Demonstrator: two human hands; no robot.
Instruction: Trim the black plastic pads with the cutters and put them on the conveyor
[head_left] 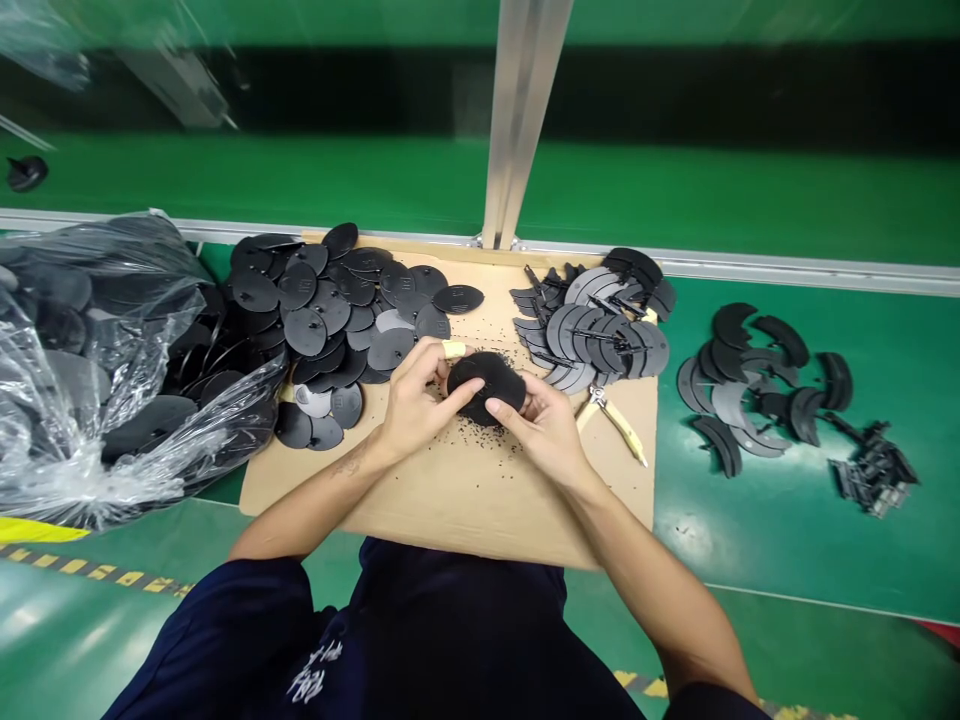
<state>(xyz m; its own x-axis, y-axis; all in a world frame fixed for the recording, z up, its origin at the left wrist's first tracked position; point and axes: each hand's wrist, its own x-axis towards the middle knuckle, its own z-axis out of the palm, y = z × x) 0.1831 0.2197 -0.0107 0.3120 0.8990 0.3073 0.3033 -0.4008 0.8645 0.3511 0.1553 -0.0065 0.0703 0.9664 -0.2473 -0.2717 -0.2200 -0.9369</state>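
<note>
Over the middle of the cardboard sheet, both hands hold black round plastic discs that appear to overlap; whether they are joined cannot be made out. My left hand grips the left edge, its thumb lying on top and a yellow wrap around one finger. On the right edge, my right hand is closed with its thumb pressed on the face and its other fingers partly hidden behind. Small black bits are scattered beneath the hands. Yellow-handled nippers lie just right of my right hand.
Left of my hands is a heap of black discs, beside a clear plastic bag full of them. Curved black pieces are piled at the cardboard's back right. More curved pieces and small black parts lie farther right.
</note>
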